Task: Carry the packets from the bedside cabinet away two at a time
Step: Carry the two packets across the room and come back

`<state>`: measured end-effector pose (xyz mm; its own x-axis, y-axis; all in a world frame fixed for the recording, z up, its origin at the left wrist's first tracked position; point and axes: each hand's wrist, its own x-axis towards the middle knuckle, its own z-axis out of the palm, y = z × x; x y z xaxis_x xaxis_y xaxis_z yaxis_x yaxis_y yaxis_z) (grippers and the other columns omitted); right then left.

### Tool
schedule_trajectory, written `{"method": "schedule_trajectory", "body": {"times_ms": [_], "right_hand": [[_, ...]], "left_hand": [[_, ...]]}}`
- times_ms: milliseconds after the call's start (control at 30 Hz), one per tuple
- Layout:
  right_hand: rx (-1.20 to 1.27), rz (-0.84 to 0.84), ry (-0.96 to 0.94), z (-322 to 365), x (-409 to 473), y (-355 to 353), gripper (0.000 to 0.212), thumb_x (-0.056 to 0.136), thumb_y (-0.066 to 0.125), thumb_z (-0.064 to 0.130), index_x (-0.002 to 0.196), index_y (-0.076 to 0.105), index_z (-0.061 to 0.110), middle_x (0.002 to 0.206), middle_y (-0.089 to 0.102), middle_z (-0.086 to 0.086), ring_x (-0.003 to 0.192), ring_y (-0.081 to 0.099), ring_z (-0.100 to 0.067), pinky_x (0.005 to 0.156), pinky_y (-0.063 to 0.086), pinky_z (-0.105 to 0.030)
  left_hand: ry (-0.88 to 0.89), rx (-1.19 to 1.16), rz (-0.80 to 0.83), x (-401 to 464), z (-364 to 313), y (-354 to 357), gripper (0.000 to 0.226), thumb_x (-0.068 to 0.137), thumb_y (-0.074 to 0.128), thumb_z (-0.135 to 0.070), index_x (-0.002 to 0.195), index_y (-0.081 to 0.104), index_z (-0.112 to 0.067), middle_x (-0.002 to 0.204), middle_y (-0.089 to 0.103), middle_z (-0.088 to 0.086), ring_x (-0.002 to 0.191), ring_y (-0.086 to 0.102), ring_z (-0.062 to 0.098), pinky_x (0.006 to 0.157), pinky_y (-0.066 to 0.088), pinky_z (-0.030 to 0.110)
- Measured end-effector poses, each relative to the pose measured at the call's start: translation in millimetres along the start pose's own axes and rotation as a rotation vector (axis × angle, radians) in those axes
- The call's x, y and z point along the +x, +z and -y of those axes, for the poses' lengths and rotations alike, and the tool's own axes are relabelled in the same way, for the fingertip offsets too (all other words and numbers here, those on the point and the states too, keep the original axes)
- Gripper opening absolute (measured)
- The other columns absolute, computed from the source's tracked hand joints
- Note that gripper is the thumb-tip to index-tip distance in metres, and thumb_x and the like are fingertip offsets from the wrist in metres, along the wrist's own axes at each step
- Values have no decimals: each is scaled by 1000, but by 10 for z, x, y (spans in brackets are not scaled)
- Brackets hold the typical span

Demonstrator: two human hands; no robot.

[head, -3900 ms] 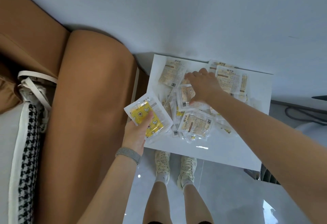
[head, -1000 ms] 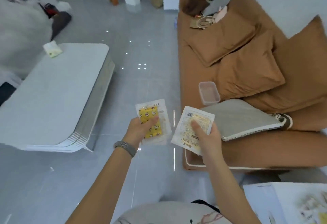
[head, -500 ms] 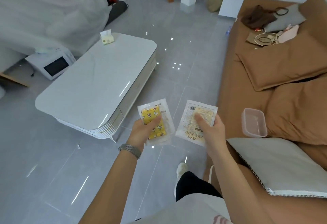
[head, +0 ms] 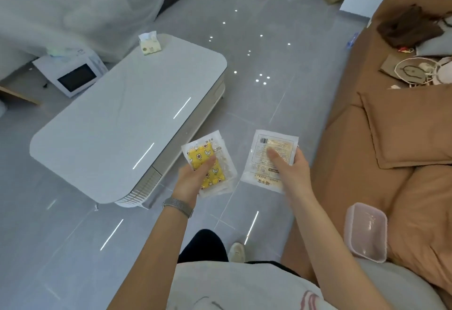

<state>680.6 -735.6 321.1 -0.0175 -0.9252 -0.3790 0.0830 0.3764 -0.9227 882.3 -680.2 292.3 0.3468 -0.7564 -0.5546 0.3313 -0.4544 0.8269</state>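
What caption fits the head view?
Left hand holds a yellow packet, right hand a pale packet, above the grey floor.

Both forearms extend forward, bare, side by side and apart. Left hand is palm-up, thumb pressed over a yellow packet; a band sits at its wrist. Right hand grips a white packet, thumb on top, fingers beneath.

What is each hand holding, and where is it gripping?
Left hand grips the yellow packet at its lower edge; right hand grips the pale packet near its lower right side.
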Motion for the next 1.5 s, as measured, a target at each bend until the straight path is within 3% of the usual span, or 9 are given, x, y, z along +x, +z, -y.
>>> {"method": "schedule_trajectory", "body": {"times_ms": [133,300,600,800,1067,1300,1400,1500], "right_hand": [[-57,88,21,154,789,306,27,85,74,22,109,63,15,102,73,-1,91,72,-18,70,60,-33],[-175,216,-8,341,1882,776,22,86,74,21,105,64,17,99,73,2,89,72,-15,67,60,-28],[-441,470,-26,758,3638,1238,20,84,75,25,101,64,23,99,73,3,92,71,-16,82,59,-45],[-500,565,12,680,4401,1449,18,83,76,24,97,65,24,97,73,2,92,71,-18,84,58,-50],[-555,748,49,-94,5169,1760,16,84,75,21,96,65,25,96,73,3,90,71,-16,81,59,-45],[-535,843,99,-1156,5682,1985,19,85,75,19,100,64,21,97,73,1,90,71,-18,77,60,-42],[-548,889,106,-1784,5871,2165,20,85,75,19,102,64,20,99,73,-1,91,71,-19,78,60,-43],[-561,966,99,-2402,6038,2413,22,85,75,22,104,64,20,100,73,-1,92,71,-20,79,60,-44]], "left_hand": [[-11,-58,-119,522,-209,25,21,85,72,-27,105,71,-18,103,75,4,95,72,24,87,56,44],[-10,-93,-258,1385,-457,49,12,88,70,-24,97,71,-16,87,76,0,73,73,13,59,57,27],[-89,-248,-492,2617,-875,219,13,88,70,-27,92,69,-15,96,73,6,88,71,23,84,56,40],[-107,-300,-614,2998,-848,411,10,89,69,-27,92,69,-17,95,74,3,87,71,21,83,56,38],[-133,-504,-833,3450,-59,628,10,89,68,-22,94,68,-14,96,73,5,87,69,22,85,53,40],[-156,-533,-871,4160,845,589,16,89,67,-23,98,68,-10,91,75,5,79,72,18,61,57,28],[-110,-539,-894,4482,1222,387,17,89,68,-23,101,68,-10,93,75,5,83,72,20,63,58,28],[-43,-515,-907,4811,1499,131,18,88,69,-23,101,69,-11,94,76,4,87,73,21,75,57,34]]}}
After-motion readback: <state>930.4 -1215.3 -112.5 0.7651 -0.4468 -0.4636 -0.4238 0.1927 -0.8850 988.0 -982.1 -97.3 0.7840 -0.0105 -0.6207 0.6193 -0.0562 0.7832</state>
